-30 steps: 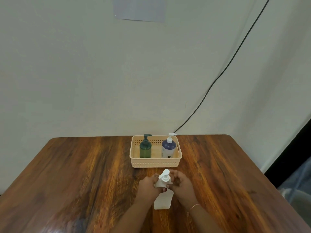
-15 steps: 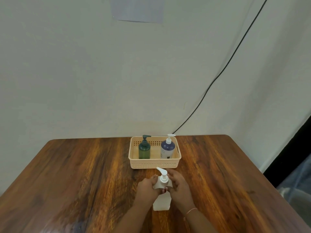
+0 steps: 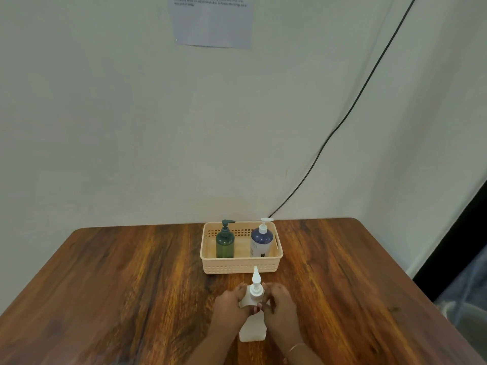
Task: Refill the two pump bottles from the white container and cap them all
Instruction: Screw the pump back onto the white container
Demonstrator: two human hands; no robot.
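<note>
Nozzle now faces basket (image 3: pixel 241 267); both hands (image 3: pixel 257 308) clasp white container (image 3: pixel 252 330) before it.

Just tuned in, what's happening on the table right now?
A person has both hands on the white container, which stands upright on the wooden table. The left hand grips its shoulder while the right hand works at the pump collar; its nozzle points away toward the basket. The green pump bottle and the dark blue pump bottle stand upright in that basket, pumps on, untouched.
</note>
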